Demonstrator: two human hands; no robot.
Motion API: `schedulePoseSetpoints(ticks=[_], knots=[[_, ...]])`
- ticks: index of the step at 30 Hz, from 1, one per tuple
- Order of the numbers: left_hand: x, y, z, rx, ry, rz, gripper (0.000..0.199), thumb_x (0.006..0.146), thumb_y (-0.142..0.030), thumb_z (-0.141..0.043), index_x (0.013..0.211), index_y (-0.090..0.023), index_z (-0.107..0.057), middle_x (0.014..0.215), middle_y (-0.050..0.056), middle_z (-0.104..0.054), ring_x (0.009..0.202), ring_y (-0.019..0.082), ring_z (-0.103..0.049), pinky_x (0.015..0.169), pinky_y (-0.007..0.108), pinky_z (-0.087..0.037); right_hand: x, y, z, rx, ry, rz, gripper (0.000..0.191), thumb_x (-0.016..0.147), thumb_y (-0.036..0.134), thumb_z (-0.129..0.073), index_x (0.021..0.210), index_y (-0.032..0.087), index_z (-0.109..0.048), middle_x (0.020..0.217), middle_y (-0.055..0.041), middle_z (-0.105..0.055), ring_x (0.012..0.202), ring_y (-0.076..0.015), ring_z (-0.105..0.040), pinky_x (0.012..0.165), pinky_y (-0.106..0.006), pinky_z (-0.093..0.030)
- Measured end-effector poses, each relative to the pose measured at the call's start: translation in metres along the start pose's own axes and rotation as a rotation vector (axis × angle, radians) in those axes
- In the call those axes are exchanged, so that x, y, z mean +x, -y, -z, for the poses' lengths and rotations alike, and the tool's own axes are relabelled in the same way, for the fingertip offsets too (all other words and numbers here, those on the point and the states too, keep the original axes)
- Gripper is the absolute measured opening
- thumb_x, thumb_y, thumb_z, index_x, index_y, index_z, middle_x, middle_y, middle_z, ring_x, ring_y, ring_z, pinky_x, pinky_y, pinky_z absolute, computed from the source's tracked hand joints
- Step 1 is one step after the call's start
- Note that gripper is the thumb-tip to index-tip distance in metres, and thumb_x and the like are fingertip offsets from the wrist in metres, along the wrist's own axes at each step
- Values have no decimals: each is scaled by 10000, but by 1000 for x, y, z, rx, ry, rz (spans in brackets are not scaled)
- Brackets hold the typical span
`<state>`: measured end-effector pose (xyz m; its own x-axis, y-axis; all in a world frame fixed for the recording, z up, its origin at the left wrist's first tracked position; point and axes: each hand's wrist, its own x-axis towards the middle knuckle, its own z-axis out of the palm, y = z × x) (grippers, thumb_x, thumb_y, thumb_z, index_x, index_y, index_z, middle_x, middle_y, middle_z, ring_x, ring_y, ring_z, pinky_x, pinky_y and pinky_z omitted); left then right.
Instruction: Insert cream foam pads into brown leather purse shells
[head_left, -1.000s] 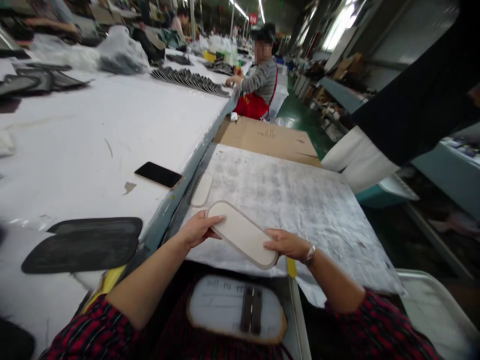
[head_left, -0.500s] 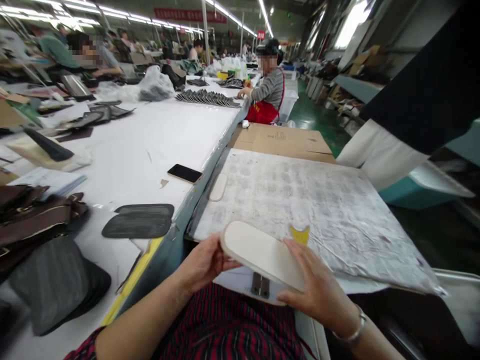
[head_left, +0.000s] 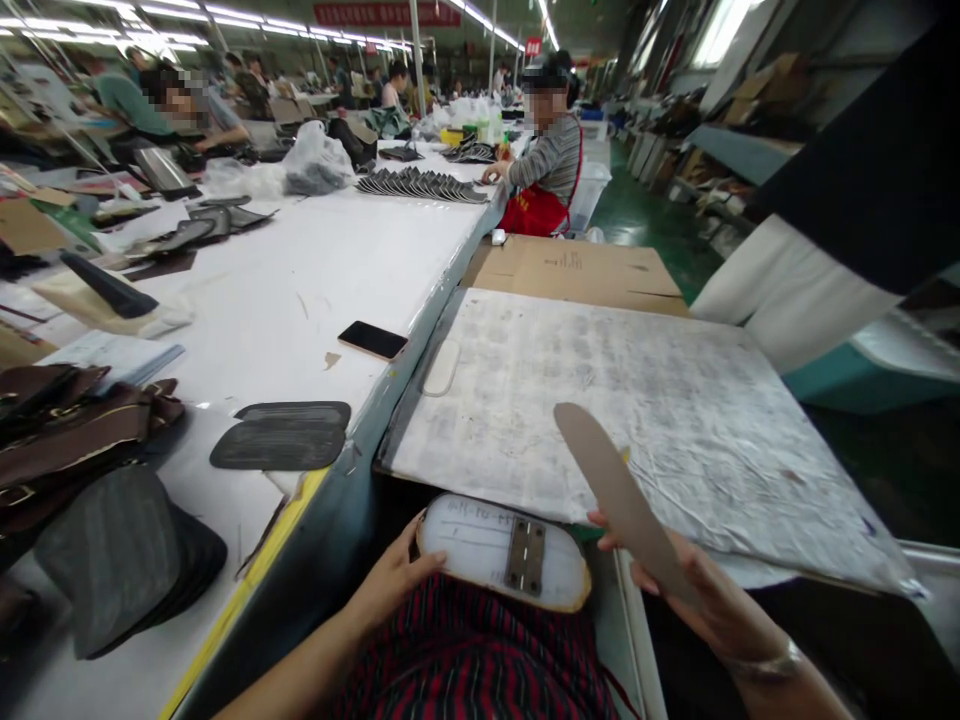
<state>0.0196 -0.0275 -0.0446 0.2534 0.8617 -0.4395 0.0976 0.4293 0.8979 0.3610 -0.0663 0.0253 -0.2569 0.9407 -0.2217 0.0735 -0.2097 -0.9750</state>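
My left hand (head_left: pixel 401 570) grips the left end of an oval translucent template (head_left: pixel 480 540), which has a dark hinge (head_left: pixel 526 555) near its right side and lies over my lap. In my right hand (head_left: pixel 694 590) is a flat, rounded, grey-brown oval piece (head_left: pixel 619 490), tilted up above the near edge of the padded board (head_left: pixel 637 390). A smaller white oval piece (head_left: pixel 442 368) rests at the board's left edge. Just behind the held piece, a bit of something yellow (head_left: pixel 625 455) shows.
On the white table (head_left: pixel 300 270) are a phone (head_left: pixel 373 340), dark oval pieces (head_left: pixel 281 436), a stack of dark panels (head_left: pixel 120 560) and brown bags (head_left: pixel 82 430). Flat cardboard (head_left: pixel 574 270) lies beyond the board. A person in a red apron (head_left: pixel 536 205) sits farther back.
The oval piece has come off the template, moved right in my right hand and turned to show its grey-brown side. My left hand and the template are lower, with the hinge uncovered.
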Motion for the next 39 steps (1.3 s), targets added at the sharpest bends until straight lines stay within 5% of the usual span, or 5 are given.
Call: schedulePoseSetpoints(ticks=[7, 15, 28, 32, 39], knots=[[68, -71, 23, 1047, 287, -415, 297, 830, -351, -442, 929, -154, -642, 885, 50, -662, 821, 173, -602, 760, 260, -453, -18, -4, 0, 120, 16, 19, 627, 743, 677, -373, 1164, 240, -527, 1238, -107, -468, 801, -222, -501, 569, -304, -381], [65, -79, 14, 1244, 431, -546, 187, 761, -84, -417, 771, -124, -599, 872, 120, -583, 861, 237, -515, 792, 389, -402, -23, 2, -9, -176, 78, 5, 735, 723, 679, -418, 1313, 245, -349, 1309, -105, -407, 1131, -311, -416, 882, -424, -378], [49, -50, 29, 608, 92, -178, 566, 884, -489, -126, 1218, -171, -454, 1232, 105, -523, 1096, 208, -503, 859, 329, -413, 18, 5, -53, -1045, 131, 66, 822, 643, 620, -572, 1257, 98, -413, 1235, -165, -450, 1136, -288, -412, 981, -424, -334], [22, -13, 10, 17, -5, -5, 640, 770, -500, -505, 1288, -152, -362, 1317, 113, -442, 1187, 226, -424, 974, 338, -340, 34, 3, -68, -1198, 40, 133, 783, 624, 560, -617, 1224, 85, -448, 1173, -166, -488, 1073, -299, -441, 935, -438, -374], [13, -1, -14, -121, -51, -45, 626, 731, -321, -610, 1274, -131, -362, 1220, 108, -531, 1122, 230, -488, 973, 372, -361, 39, -6, -78, -1358, 0, 227, 808, 597, 545, -654, 1223, 77, -448, 1160, -192, -482, 1027, -333, -436, 858, -470, -407]])
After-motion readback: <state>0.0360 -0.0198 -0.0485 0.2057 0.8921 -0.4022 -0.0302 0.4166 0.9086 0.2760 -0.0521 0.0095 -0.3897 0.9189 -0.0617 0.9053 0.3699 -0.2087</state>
